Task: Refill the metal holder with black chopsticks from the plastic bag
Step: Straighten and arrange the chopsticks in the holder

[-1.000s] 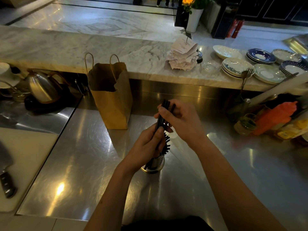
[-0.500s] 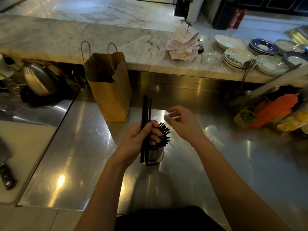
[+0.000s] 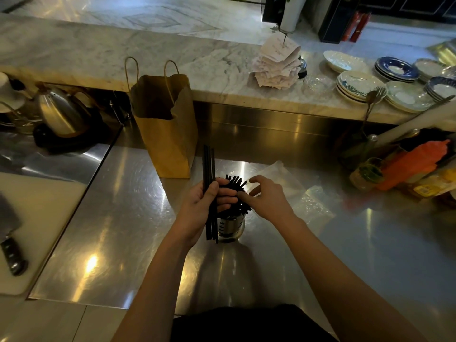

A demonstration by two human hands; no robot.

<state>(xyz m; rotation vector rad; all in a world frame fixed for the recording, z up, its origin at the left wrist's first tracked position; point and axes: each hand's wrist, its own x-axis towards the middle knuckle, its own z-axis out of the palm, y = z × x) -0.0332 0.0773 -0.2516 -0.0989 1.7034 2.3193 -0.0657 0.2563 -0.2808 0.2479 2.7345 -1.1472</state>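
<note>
Behind holder (image 3: 230, 227): paper bag (image 3: 167, 134); plastic bag (image 3: 296, 191) R; held chopsticks (image 3: 209, 169) cross front.

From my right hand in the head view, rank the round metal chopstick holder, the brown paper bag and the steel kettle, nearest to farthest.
1. Round metal chopstick holder, just below the right hand.
2. Brown paper bag, behind and left.
3. Steel kettle, far left.

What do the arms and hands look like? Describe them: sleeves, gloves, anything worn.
The left hand and right hand are bare, no gloves. No ring, watch or bracelet shows. The left forearm and right forearm are uncovered down to the frame's edge; no sleeve is in view. A dark garment shows between them at the bottom.
</note>
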